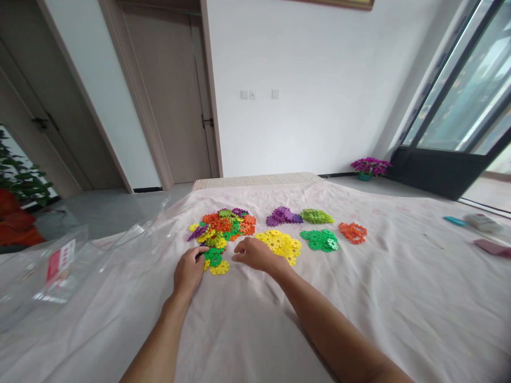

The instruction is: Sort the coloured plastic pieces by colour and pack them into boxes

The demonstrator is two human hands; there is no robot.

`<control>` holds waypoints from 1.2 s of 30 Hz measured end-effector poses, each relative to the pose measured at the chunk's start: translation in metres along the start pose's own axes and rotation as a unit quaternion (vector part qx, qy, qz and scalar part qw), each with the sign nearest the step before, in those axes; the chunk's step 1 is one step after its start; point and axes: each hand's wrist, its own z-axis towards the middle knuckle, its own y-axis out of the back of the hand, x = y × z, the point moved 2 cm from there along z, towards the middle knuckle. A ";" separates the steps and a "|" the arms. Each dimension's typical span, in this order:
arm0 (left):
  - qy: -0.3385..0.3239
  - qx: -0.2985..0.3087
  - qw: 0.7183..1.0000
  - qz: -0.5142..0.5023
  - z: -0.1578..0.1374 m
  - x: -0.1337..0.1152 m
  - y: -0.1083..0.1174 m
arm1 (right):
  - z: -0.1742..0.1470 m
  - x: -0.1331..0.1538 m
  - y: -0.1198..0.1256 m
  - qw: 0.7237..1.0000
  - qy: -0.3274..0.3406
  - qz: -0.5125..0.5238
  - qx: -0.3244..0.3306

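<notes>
A mixed pile of flower-shaped plastic discs (227, 226) in orange, green, yellow and purple lies on the cloth. My left hand (189, 270) rests at its near left edge, fingers stretched out by the green discs (214, 257). A few loose yellow discs (219, 267) lie just in front. My right hand (255, 254) is between the mixed pile and a yellow pile (281, 243), fingers bent and slightly apart, with nothing visible in them. Further right are sorted groups: purple discs (282, 215), light green discs (316, 216), green discs (319, 240) and orange discs (353, 232).
A pale cloth (379, 298) with wrinkles covers the table. Clear plastic packaging (59, 271) with a red and white label lies at the left. Near the right edge are a blue object (455, 221), a whitish pack (484, 223) and a dull pink item (493, 248).
</notes>
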 end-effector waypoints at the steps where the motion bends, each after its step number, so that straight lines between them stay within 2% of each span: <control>1: 0.001 0.000 1.000 0.001 0.000 -0.001 0.000 | -0.001 0.008 -0.008 1.000 0.008 -0.017 -0.001; 5: 0.011 0.000 1.000 0.006 -0.001 -0.004 0.002 | -0.005 0.029 -0.031 0.997 0.032 -0.069 -0.034; 10: 0.004 -0.002 1.000 0.010 -0.002 -0.004 0.003 | -0.002 0.039 -0.046 0.994 0.047 -0.067 -0.066; 15: -0.008 -0.004 1.000 0.010 -0.001 -0.001 0.001 | -0.001 0.040 -0.052 0.997 0.020 0.007 -0.076; 19: -0.003 0.000 1.000 -0.002 -0.001 0.002 0.000 | 0.001 0.031 -0.049 0.994 -0.001 0.096 -0.050; 23: 0.003 0.002 1.000 -0.011 0.000 0.002 0.000 | 0.004 0.014 -0.026 0.994 -0.002 0.096 -0.055; 28: 0.003 -0.003 1.000 -0.020 0.001 0.002 0.000 | 0.001 -0.013 0.025 0.995 -0.068 0.005 -0.072; 31: 0.001 -0.007 1.000 -0.025 0.001 0.001 0.000 | -0.007 -0.031 0.055 0.993 -0.099 -0.048 -0.048; 34: -0.017 -0.031 0.999 -0.029 0.001 0.000 0.001 | -0.015 -0.048 0.078 0.986 -0.136 -0.090 -0.027; 36: -0.043 -0.049 0.998 -0.027 0.001 -0.002 0.000 | -0.017 -0.055 0.087 0.979 -0.158 -0.118 -0.049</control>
